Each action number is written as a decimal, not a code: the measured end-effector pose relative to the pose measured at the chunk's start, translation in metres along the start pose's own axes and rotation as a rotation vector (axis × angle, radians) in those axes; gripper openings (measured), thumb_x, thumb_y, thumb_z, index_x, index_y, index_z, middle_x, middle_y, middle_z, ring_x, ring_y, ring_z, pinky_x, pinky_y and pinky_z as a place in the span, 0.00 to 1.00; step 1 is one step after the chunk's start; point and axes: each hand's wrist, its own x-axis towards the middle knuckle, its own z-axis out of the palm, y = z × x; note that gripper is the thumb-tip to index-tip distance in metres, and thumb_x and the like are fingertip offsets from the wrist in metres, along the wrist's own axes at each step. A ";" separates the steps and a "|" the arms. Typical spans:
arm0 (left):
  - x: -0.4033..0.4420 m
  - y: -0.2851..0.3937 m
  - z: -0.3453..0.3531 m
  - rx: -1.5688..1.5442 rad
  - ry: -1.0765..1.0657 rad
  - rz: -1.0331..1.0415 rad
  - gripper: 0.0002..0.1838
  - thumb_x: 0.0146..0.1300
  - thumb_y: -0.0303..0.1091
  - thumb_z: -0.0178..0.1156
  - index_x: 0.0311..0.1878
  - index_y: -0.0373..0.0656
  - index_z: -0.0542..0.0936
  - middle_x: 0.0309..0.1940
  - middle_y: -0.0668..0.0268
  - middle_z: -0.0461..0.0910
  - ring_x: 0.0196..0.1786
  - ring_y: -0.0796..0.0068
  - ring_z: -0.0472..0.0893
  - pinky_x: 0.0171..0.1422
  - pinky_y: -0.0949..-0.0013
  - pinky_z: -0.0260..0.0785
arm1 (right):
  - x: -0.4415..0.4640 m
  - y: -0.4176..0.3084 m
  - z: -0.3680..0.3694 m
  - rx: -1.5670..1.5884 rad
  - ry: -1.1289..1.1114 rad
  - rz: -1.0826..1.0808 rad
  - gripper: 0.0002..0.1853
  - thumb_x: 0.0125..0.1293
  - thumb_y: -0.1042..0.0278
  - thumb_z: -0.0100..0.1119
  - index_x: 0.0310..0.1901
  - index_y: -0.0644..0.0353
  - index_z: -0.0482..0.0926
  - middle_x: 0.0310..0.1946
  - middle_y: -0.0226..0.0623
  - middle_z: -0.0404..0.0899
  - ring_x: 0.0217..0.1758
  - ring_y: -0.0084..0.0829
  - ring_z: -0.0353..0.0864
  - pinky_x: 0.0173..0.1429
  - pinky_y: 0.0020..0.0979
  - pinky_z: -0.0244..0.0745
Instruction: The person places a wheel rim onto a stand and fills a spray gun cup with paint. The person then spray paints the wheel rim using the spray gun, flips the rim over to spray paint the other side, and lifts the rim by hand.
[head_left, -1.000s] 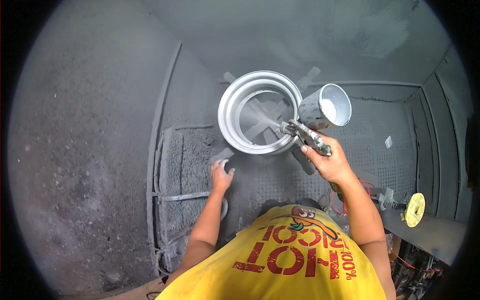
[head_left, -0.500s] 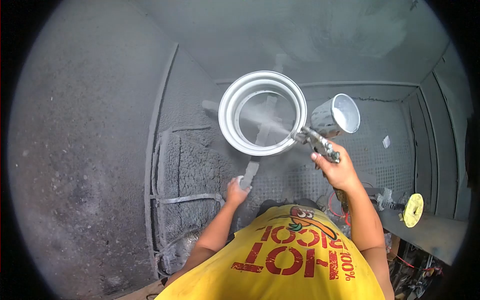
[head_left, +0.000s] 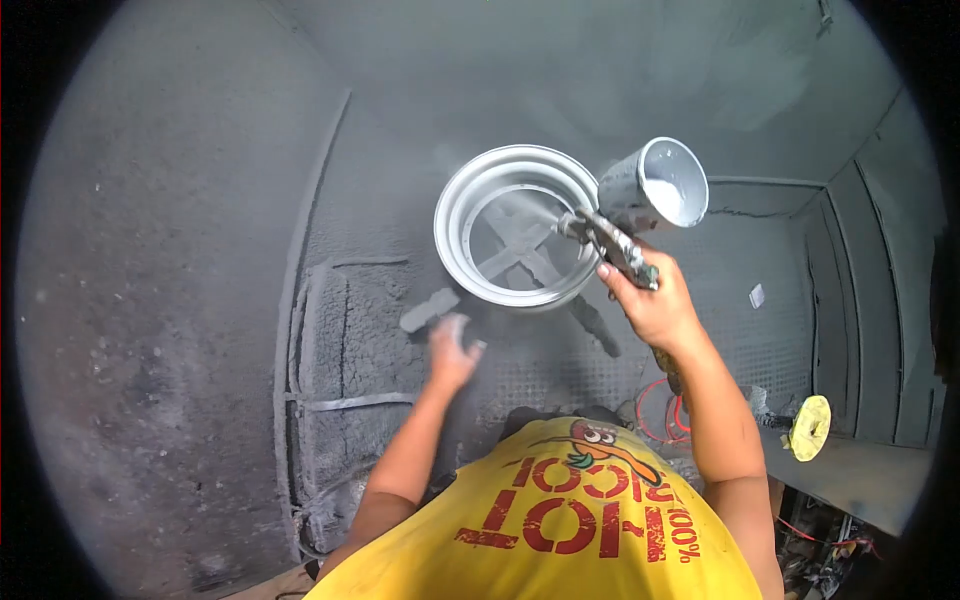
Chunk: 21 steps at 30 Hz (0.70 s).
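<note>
My right hand (head_left: 660, 300) grips a spray gun (head_left: 625, 255), fingers wrapped around its handle. On the gun sits a paint-smeared cup (head_left: 625, 195) with white liquid inside. A pale mist leaves the nozzle toward the inner wall of a silvery-white wheel rim (head_left: 455, 225). The rim rests over a grey cross-shaped stand (head_left: 430, 310), whose arms show through its opening and stick out below. Beside the stand's left arm is my left hand (head_left: 453, 355), slightly blurred, thumb and fingers apart, holding nothing.
Grey overspray coats the walls and the perforated floor (head_left: 720, 300). A crusted panel (head_left: 370, 340) lies at left. A red hose (head_left: 645, 410) runs near my feet. At right, a yellow disc (head_left: 810, 428) stands by a ledge (head_left: 850, 485); a white scrap (head_left: 757, 296) lies on the floor.
The stand has turned, its arms now forming an X through the rim. My left hand has let go of an arm and moved left. The spray gun has moved up and left.
</note>
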 end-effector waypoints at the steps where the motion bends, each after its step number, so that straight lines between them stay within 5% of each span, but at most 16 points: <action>1: 0.005 -0.010 -0.009 0.180 0.110 -0.096 0.37 0.56 0.41 0.72 0.67 0.36 0.71 0.69 0.48 0.69 0.70 0.43 0.68 0.77 0.50 0.58 | 0.006 -0.003 -0.004 -0.053 0.033 -0.033 0.10 0.65 0.69 0.67 0.41 0.67 0.81 0.23 0.44 0.77 0.25 0.31 0.71 0.36 0.36 0.71; 4: 0.005 -0.025 -0.027 0.323 0.051 -0.409 0.41 0.57 0.51 0.70 0.69 0.38 0.70 0.70 0.47 0.68 0.72 0.44 0.67 0.76 0.49 0.58 | 0.022 -0.015 -0.021 -0.225 0.088 -0.011 0.10 0.65 0.69 0.67 0.38 0.68 0.81 0.21 0.50 0.77 0.23 0.44 0.73 0.35 0.40 0.72; 6: 0.003 -0.027 -0.019 0.153 -0.524 -0.603 0.43 0.59 0.62 0.65 0.69 0.38 0.72 0.68 0.46 0.70 0.71 0.46 0.69 0.75 0.49 0.61 | 0.028 -0.021 -0.033 -0.313 0.120 0.020 0.10 0.65 0.68 0.66 0.38 0.68 0.80 0.21 0.51 0.77 0.24 0.46 0.75 0.35 0.41 0.72; 9: -0.039 0.011 0.028 0.167 -0.524 -0.307 0.49 0.59 0.68 0.61 0.69 0.32 0.70 0.65 0.41 0.72 0.70 0.44 0.70 0.73 0.49 0.63 | 0.026 -0.022 -0.050 -0.376 0.184 -0.011 0.12 0.64 0.68 0.67 0.41 0.69 0.79 0.27 0.53 0.79 0.30 0.51 0.78 0.39 0.43 0.72; 12: -0.070 0.030 0.056 -0.193 -0.592 -0.189 0.45 0.66 0.64 0.58 0.73 0.33 0.66 0.71 0.41 0.66 0.73 0.51 0.68 0.77 0.56 0.59 | 0.021 -0.019 -0.068 -0.431 0.142 0.071 0.13 0.64 0.69 0.67 0.41 0.70 0.78 0.28 0.53 0.79 0.30 0.48 0.76 0.40 0.41 0.72; 15: -0.090 0.036 0.066 -1.028 -1.146 -0.158 0.38 0.72 0.56 0.55 0.73 0.36 0.65 0.72 0.48 0.67 0.72 0.60 0.69 0.76 0.61 0.60 | 0.014 -0.027 -0.071 -0.462 0.058 0.153 0.12 0.64 0.69 0.67 0.41 0.70 0.77 0.26 0.50 0.77 0.28 0.42 0.71 0.39 0.39 0.71; 21: -0.115 -0.010 0.080 -0.741 -1.157 -0.030 0.25 0.70 0.46 0.60 0.62 0.39 0.78 0.60 0.57 0.80 0.62 0.66 0.78 0.68 0.62 0.68 | -0.010 -0.046 -0.053 -0.421 -0.153 0.205 0.12 0.65 0.70 0.67 0.43 0.69 0.78 0.23 0.42 0.75 0.27 0.29 0.69 0.37 0.36 0.70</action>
